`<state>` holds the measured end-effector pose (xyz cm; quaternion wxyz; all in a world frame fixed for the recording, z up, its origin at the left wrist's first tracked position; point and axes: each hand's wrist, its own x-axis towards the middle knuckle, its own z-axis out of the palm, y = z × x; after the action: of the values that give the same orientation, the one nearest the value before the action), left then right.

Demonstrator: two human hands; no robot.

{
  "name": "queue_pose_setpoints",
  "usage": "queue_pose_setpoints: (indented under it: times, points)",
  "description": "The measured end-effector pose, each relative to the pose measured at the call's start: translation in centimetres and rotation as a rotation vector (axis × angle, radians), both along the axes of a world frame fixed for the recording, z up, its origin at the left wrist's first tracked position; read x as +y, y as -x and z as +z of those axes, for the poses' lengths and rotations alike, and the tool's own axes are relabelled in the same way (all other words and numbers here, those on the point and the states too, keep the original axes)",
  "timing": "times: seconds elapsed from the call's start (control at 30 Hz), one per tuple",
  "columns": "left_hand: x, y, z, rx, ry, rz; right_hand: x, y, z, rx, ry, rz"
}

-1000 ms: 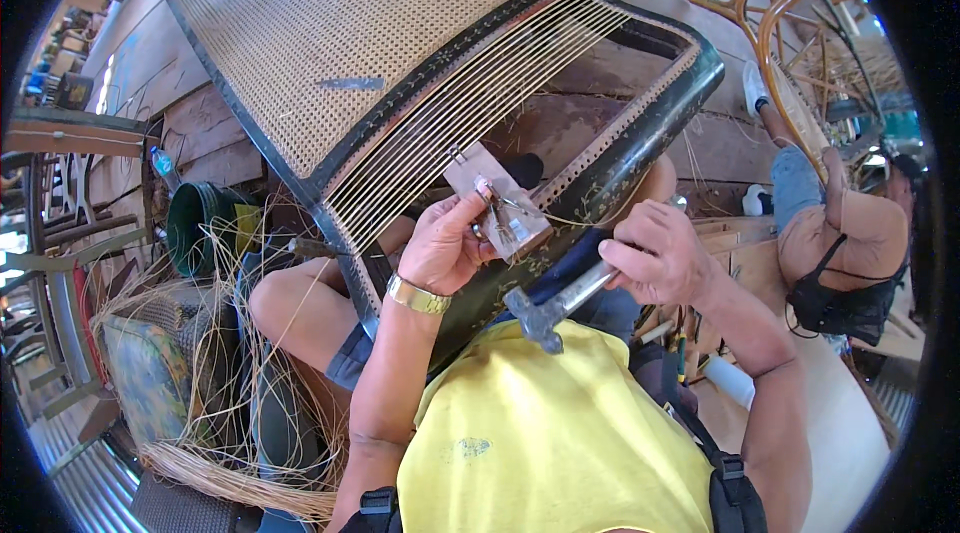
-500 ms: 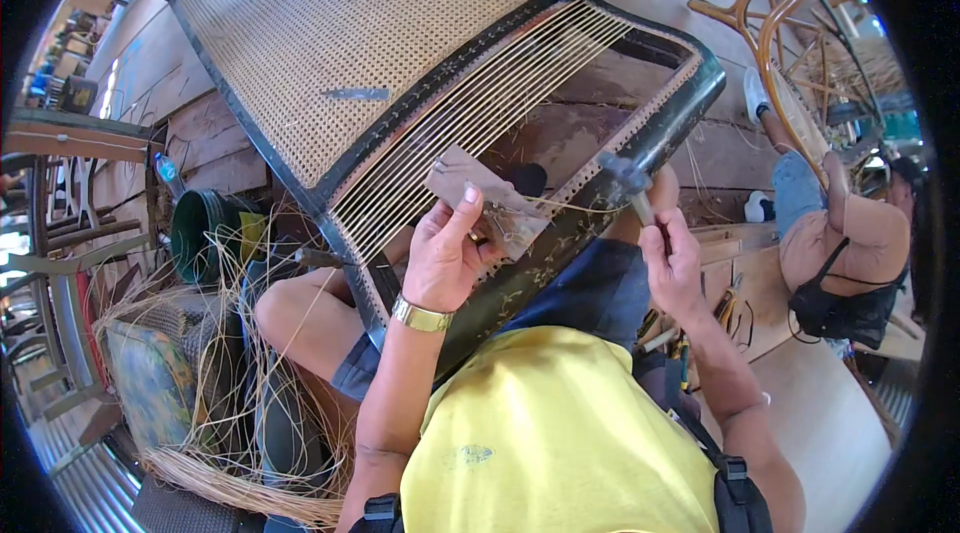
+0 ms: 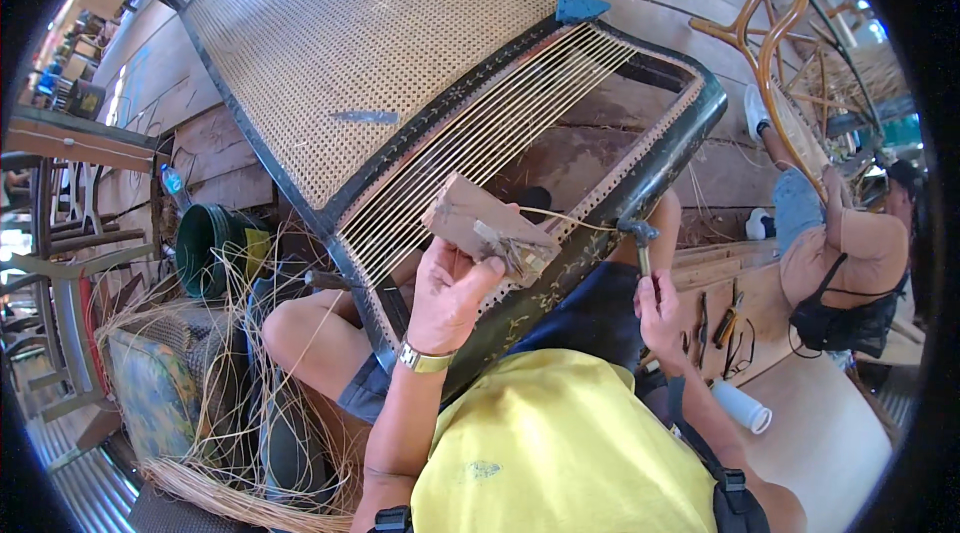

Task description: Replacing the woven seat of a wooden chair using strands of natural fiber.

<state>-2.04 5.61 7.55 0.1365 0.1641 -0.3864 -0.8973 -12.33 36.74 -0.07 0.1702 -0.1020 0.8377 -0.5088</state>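
My left hand (image 3: 443, 298) grips a flat wooden block (image 3: 475, 211) with small metal pieces fixed near its lower end, thumb across it. A pale cane strand (image 3: 575, 221) runs from behind the block toward the hammer head. My right hand (image 3: 658, 308) is closed on the handle of a hammer (image 3: 640, 231), its head near the dark rail. Across my lap lies a black frame (image 3: 690, 118) with holes along its edges. Taut cane strands (image 3: 480, 148) span part of its opening. Beyond them, a finished woven cane panel (image 3: 400, 43) fills the larger section.
A thin blade (image 3: 362, 117) lies on the woven panel, and a blue block (image 3: 580, 6) on the frame. Left are a green bucket (image 3: 203, 251) and loose cane strands (image 3: 240, 498). Pliers (image 3: 728, 326) and a pale cylinder (image 3: 742, 407) lie right. Another person (image 3: 840, 253) sits far right.
My right hand and the hammer have moved lower, and the hammer head has turned. The block has shifted slightly down, with my thumb now lower on it. The pale cylinder has come into view.
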Motion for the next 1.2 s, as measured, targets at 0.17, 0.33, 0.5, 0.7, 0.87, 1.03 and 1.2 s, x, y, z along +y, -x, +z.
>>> queue_pose_setpoints:
  times: [0.17, 0.33, 0.5, 0.7, 0.87, 1.03, 1.2]
  points:
    - [0.4, 0.0, 0.8, 0.029, 0.047, 0.029, 0.2, 0.3, -0.3, -0.006, 0.023, 0.001]
    - [0.7, -0.1, 1.4, 0.022, 0.084, 0.031, 0.2, 0.4, -0.5, -0.009, 0.01, -0.01]
    - [0.9, -0.1, 1.5, 0.039, 0.098, 0.034, -0.1, 0.3, -0.1, -0.019, 0.004, -0.033]
    - [0.9, -0.3, 0.5, 0.004, 0.161, 0.027, -0.1, 0.4, -0.1, -0.004, -0.021, -0.001]
    - [1.0, -0.5, 0.0, -0.044, 0.155, 0.035, -0.1, 0.3, -0.1, -0.013, -0.022, -0.029]
    - [0.8, -0.3, 0.2, -0.018, 0.129, 0.047, 0.2, 0.4, -0.6, -0.029, 0.004, -0.032]
    - [0.2, -0.6, 0.2, -0.046, 0.048, -0.016, 0.0, 0.4, -0.3, -0.025, 0.027, -0.013]
